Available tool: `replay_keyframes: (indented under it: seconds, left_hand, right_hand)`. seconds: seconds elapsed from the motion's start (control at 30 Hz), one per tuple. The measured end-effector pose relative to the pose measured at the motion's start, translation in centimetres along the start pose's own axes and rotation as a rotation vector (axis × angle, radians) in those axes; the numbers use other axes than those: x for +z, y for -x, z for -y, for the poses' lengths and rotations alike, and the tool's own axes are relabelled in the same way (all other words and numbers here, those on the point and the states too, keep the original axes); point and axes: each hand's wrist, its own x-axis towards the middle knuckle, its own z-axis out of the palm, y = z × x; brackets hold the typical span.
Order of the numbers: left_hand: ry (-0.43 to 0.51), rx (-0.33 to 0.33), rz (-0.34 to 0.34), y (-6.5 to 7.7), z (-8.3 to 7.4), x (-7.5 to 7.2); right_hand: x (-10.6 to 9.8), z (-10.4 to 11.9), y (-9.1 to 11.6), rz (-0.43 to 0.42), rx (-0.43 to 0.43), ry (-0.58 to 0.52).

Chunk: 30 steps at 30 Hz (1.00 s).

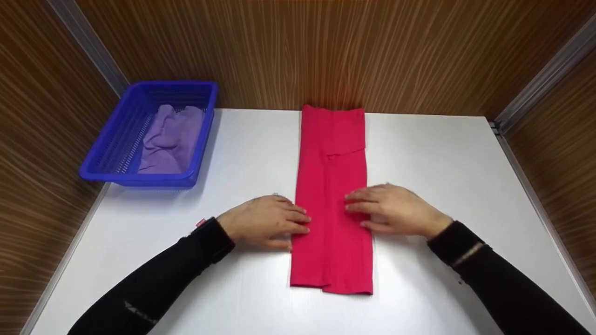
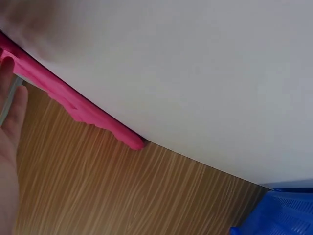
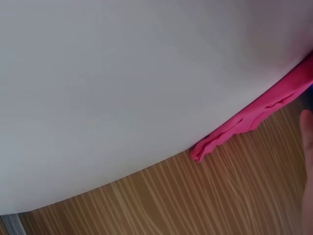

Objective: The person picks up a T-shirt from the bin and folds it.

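A red-pink cloth garment (image 1: 312, 186), folded into a long narrow strip, lies lengthwise on the white table, its far end at the back wall. A shorter flap is folded over near that end, and two layers meet along the middle. At the strip's left edge is my left hand (image 1: 265, 221), its relaxed fingertips over the cloth. My right hand (image 1: 396, 209) reaches in from the right with fingers spread loosely above the cloth's right half. In both wrist views the cloth (image 2: 73, 100) shows edge-on, with only part of each hand in sight.
A blue plastic basket (image 1: 88, 174) stands at the back left, holding a crumpled light purple cloth (image 1: 170, 139). Wood-patterned panels (image 1: 260, 56) wall in the white table (image 1: 433, 158) at the back and both sides.
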Motion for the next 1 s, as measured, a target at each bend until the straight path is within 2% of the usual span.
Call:
replay_keyframes:
  seconds: [0.17, 0.33, 0.67, 0.83, 1.0]
  left_hand:
    - [-0.055, 0.09, -0.077, 0.5, -1.2, -0.3]
    - [-0.108, 0.185, -0.148, 0.5, -2.4, -0.3]
    - [-0.112, 0.297, -0.206, 0.3, -4.0, 0.1]
    - [-0.082, 0.301, -0.228, 0.3, -4.3, 0.2]
    - [-0.063, 0.275, -0.248, 0.3, -4.0, -0.1]
  right_hand:
    - [-0.2, 1.9, 1.7, 0.011, -0.087, -0.021]
    - [0.3, 3.7, 2.9, 0.014, -0.187, 0.036]
    - [0.5, 6.7, 3.4, -0.056, -0.443, 0.155]
    - [0.4, 7.7, 3.1, -0.125, -0.515, 0.176]
    - [0.0, 7.3, 2.8, -0.186, -0.494, 0.14]
